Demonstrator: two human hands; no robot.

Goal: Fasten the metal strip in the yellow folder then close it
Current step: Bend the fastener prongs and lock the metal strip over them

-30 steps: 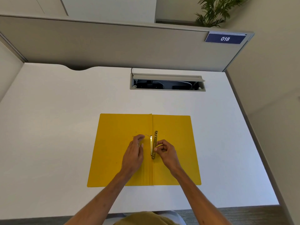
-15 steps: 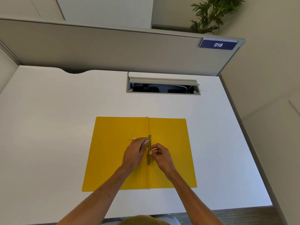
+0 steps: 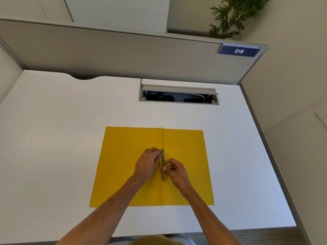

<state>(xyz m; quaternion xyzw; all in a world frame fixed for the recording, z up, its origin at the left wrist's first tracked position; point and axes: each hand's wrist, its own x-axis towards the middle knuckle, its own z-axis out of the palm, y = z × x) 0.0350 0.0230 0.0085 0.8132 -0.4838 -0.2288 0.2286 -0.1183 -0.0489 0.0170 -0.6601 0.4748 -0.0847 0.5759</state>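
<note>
The yellow folder [image 3: 187,152] lies open and flat on the white desk. A brass metal strip [image 3: 162,157] runs along its centre fold. My left hand [image 3: 147,162] lies on the left flap with its fingertips pressing the strip's upper end; a thin prong sticks out to the left of its knuckles. My right hand [image 3: 174,169] is curled just right of the strip, pinching a thin yellow prong beside the strip's middle. The strip's lower end shows between my two wrists.
The white desk [image 3: 62,138] ends at a grey partition behind and a wall on the right. An open cable tray [image 3: 178,96] is set into the desk beyond the folder. A plant [image 3: 233,16] stands behind the partition.
The strip lay tilted a second ago and now lies straight along the fold. My left hand has slid up and right onto its upper end. My right hand stays pinched beside it.
</note>
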